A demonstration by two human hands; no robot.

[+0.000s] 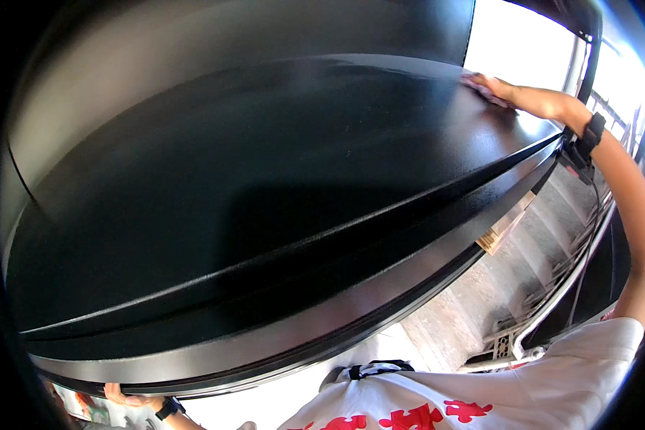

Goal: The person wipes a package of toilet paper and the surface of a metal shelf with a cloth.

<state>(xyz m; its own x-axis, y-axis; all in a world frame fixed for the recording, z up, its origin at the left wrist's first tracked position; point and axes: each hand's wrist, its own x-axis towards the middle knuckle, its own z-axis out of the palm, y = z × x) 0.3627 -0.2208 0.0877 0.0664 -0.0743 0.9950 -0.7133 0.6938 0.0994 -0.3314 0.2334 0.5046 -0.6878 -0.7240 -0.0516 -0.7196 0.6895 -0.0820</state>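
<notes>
A wide, dark, glossy panel (279,140) fills most of the view, with a paler upright wall behind it. At its far right end, my right hand (497,86) presses a crumpled purplish cloth (486,95) flat against the surface. The hand partly covers the cloth and looks slightly blurred. Along the near side runs a black ledge with a grey front face (279,336). Low at the left, my left hand (123,396) grips the underside of this front edge, its fingertips showing against it. A black band (169,408) is around the left wrist.
Worn stairs (494,279) descend below on the right, beside a pale metal railing (564,279). A wooden piece (505,226) shows under the front edge. A dark cable (594,215) hangs near the right corner. Bright window light (521,43) enters at upper right.
</notes>
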